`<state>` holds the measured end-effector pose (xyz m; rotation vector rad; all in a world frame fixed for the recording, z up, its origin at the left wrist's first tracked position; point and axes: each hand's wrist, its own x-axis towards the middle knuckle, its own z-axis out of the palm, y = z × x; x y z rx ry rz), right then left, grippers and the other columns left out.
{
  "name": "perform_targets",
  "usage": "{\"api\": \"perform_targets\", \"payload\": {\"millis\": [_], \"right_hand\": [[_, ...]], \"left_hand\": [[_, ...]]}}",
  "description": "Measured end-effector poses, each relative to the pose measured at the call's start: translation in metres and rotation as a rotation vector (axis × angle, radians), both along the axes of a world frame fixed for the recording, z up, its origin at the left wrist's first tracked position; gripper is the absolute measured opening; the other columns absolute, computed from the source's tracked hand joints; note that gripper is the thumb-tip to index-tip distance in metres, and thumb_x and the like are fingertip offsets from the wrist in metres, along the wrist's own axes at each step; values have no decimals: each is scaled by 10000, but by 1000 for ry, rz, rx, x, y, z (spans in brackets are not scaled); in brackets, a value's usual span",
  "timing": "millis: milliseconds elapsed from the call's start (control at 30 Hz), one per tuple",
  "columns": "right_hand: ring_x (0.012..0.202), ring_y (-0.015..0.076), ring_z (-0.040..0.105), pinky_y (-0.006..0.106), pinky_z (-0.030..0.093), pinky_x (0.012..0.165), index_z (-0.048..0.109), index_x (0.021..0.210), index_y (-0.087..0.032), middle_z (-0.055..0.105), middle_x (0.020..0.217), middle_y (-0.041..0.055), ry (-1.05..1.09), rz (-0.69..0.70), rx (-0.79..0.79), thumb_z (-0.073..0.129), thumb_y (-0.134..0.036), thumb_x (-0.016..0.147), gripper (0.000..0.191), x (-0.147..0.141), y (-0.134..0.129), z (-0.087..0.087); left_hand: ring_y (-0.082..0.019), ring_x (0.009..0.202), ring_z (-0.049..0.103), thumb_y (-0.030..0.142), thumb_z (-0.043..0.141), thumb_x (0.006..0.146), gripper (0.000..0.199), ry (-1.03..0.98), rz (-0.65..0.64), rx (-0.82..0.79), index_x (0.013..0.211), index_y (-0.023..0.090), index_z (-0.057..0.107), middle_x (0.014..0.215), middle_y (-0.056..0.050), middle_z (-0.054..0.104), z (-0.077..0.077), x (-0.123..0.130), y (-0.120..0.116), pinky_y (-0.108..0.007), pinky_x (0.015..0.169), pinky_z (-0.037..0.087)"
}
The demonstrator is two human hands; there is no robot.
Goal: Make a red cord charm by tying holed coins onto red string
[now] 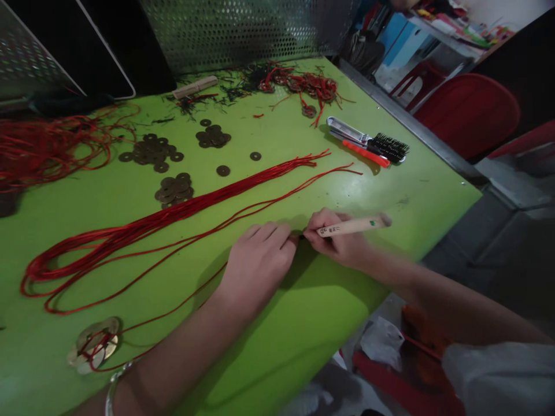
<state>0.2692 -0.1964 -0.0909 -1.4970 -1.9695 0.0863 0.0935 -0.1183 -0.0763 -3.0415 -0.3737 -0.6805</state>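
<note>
My left hand (262, 251) rests near the table's front edge, fingers curled and pressed together. A thin red cord (191, 299) runs from under it to a bundle of brass coins (97, 344) at the lower left. My right hand (338, 237) grips a wooden-handled tool (355, 225) with printed characters. Its thin dark tip points at my left fingertips; what lies between the two hands is hidden. Beyond my hands stretches a looped hank of red cords (173, 216), with a looser doubled cord (243, 214) beside it.
Dark holed coins (151, 151) lie in several piles on the green table (416, 190). Tangled red cord (56, 150) is at the left. A hairbrush (390, 147), an orange-handled tool (364, 153) and corded coins (310, 89) lie farther back. A red chair (472, 115) stands beyond.
</note>
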Motion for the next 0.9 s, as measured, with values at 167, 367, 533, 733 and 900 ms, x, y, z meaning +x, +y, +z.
{"api": "perform_targets", "payload": {"millis": [167, 367, 533, 733, 900], "right_hand": [[458, 71, 438, 196, 328, 439, 411, 778, -198, 463, 576, -44, 56, -15, 28, 443, -262, 930, 168, -1, -1, 3], [691, 133, 647, 252, 502, 601, 528, 975, -222, 657, 788, 14, 230, -37, 98, 519, -269, 910, 80, 1, -3, 9], [687, 121, 670, 226, 552, 576, 539, 962, -227, 663, 795, 18, 401, -17, 41, 480, -197, 921, 78, -1, 0, 11], [832, 145, 646, 253, 555, 638, 460, 919, -211, 640, 913, 44, 453, 0, 4, 653, -145, 785, 244, -3, 6, 8], [747, 119, 642, 236, 531, 628, 450, 872, -213, 640, 815, 6, 416, -6, 3, 629, -110, 794, 221, -3, 7, 7]], "left_hand": [[-177, 614, 516, 75, 505, 833, 185, 15, -2, -19, 720, 142, 635, 649, -22, 569, -1, 0, -1, -303, 539, 364], [-170, 652, 540, 101, 569, 816, 113, -35, 72, -274, 816, 131, 678, 702, -30, 610, -6, -1, 1, -284, 555, 408], [-143, 721, 588, 168, 602, 823, 163, -284, 213, -684, 957, 176, 694, 806, -21, 671, -4, -3, 6, -256, 609, 479], [-146, 703, 603, 139, 606, 805, 151, -383, 194, -750, 916, 151, 706, 792, -29, 672, 3, -3, 5, -285, 625, 513], [-143, 697, 604, 138, 617, 799, 148, -404, 167, -738, 918, 145, 704, 795, -33, 676, 0, -4, 5, -284, 621, 517]]}}
